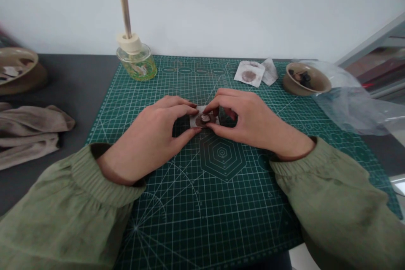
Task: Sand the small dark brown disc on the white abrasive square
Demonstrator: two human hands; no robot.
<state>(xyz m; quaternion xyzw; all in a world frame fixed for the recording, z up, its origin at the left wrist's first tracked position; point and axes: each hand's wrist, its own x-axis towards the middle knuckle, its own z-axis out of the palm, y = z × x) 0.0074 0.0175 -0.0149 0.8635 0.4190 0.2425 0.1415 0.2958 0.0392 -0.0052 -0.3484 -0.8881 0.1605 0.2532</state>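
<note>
Scene: Two bare hands meet over a green cutting mat (221,228), olive-green sleeves (335,202) gathered at both wrists.

Left hand: The left hand (148,139) comes in from the lower left, its thumb and forefinger pressed to the near end of a white paper strip (193,120).

Right hand: The right hand (253,122) mirrors it from the lower right, its fingertips (212,108) bearing on the strip's other end.

Grip: Together and clamped, both hands pinching the strip between them, fingertips almost meeting.

Held item: The strip sits at the center of the grip, a dark brown round piece (203,120) with a pale patch lying on it (too small and too covered by fingers to tell its material), just above the mat.

Below the grip: A printed hexagon figure (221,156) on the mat lies directly nearer the person.

Beyond the grip: A square of paper with a brown round stain (249,75) rests on the mat, touching a crumpled paper scrap (270,71).

Far left of the grip: A glass jar (136,63) on the mat's edge holds a wooden rod (123,0) wrapped with masking tape (129,43). A folded taupe cloth (28,133) and a ceramic dish (15,67) sit on a dark gray table (76,80).

Far right of the grip: A ceramic bowl (305,79) with dark bits inside stands against a clear plastic sheet (348,105).
</note>
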